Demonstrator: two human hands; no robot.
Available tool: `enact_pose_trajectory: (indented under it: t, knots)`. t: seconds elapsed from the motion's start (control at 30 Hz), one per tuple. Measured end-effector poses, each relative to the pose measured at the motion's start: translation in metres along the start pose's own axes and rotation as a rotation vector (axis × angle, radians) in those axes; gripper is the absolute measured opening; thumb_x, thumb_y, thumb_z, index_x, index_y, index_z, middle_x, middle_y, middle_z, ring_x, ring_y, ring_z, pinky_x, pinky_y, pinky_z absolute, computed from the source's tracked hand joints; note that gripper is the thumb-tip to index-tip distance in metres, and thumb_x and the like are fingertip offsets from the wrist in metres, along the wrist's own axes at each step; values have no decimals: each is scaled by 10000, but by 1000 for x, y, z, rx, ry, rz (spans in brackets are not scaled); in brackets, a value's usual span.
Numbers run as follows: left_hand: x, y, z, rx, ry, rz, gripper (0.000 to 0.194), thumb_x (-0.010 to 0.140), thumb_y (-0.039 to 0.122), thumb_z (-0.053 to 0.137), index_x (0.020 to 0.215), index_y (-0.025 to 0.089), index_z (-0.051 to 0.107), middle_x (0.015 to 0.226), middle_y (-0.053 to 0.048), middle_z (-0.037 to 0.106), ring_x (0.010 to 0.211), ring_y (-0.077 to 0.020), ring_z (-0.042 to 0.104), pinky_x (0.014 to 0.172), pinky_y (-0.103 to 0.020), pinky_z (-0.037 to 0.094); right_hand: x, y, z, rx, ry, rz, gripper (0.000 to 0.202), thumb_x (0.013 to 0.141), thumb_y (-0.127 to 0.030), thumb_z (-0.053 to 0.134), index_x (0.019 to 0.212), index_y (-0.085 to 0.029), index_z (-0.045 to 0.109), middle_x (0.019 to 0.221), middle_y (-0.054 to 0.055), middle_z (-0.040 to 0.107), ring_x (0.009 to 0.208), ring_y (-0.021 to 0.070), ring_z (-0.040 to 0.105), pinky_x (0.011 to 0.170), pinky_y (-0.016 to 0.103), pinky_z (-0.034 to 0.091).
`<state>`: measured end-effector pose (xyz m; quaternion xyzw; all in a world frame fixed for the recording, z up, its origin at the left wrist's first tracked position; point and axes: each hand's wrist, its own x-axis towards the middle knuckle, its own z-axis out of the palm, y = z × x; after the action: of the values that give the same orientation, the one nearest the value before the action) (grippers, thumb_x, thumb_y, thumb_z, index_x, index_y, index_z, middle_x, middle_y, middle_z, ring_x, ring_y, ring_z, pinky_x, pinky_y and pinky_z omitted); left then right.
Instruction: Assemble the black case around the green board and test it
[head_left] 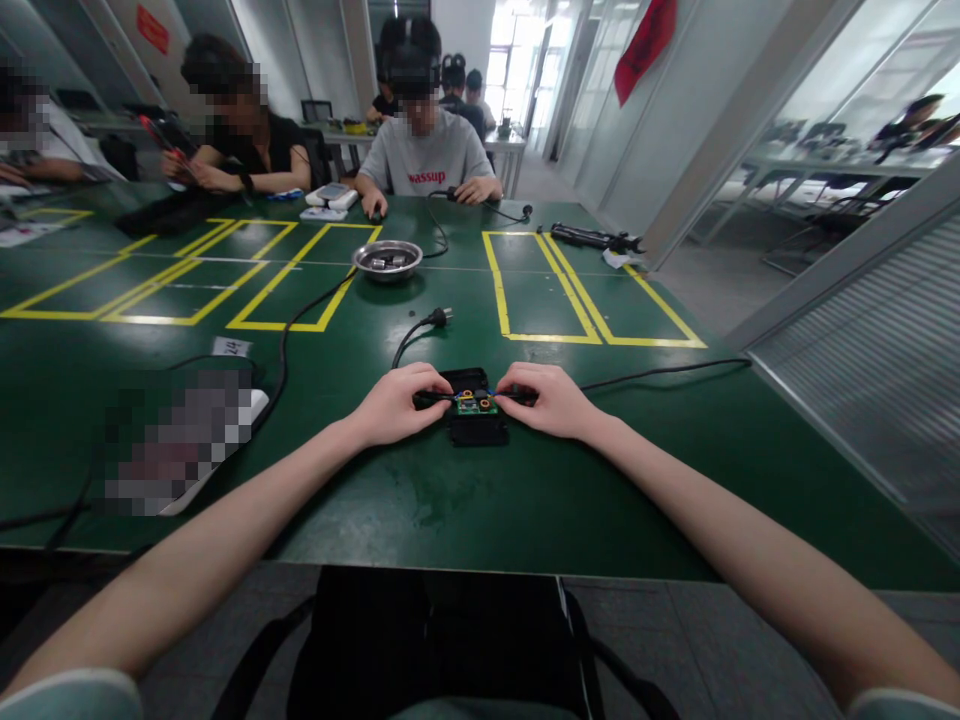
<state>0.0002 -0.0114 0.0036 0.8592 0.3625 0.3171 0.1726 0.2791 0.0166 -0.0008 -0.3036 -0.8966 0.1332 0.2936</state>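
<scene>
My left hand (397, 405) pinches a black cable (426, 398) at the left end of a small green circuit board (477, 408). On the other side my right hand (551, 402) closes its fingertips on a second black cable (523, 397), by the board's right end. Copper-coloured ring coils show on the board, and blue wires run to it from both sides. Two black plastic case pieces lie with it: one piece (466, 377) behind the board, the other (478, 434) in front. My fingers partly hide the cable ends.
A black plug (439, 317) lies beyond my left hand. Farther back stands a metal bowl (388, 274) holding small metal parts. A blurred-out white device (251, 412) sits at left among cables. Yellow tape (551, 338) marks the green table (442, 510). Co-workers sit opposite; a folded tripod (592, 238) lies back right.
</scene>
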Motion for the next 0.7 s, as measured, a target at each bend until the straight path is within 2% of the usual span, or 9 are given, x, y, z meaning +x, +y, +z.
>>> enact_pose_trajectory:
  t: [0.5,0.6,0.7]
  knots:
    - [0,-5,1,101,-23,-26,87,921,234,648,946,186,717,939,-58,735,903,-210,690,815,-345,550,0,6,-1,-41,-53,56,205,931,-359,647,835,-196,727,793,42,728,677,164,645,635,278,456]
    - [0,-5,1,99,-31,-30,87,919,231,647,950,189,717,935,-56,737,897,-208,688,811,-342,550,-1,4,-5,-19,-89,25,222,917,-403,664,919,-191,731,829,50,727,712,176,657,673,288,479]
    - [-1,-5,1,100,-28,-38,85,911,231,651,949,192,716,933,-53,732,888,-204,685,799,-334,552,-2,2,-6,-2,-122,27,365,868,-472,717,1096,-188,710,896,58,727,754,193,666,714,306,503]
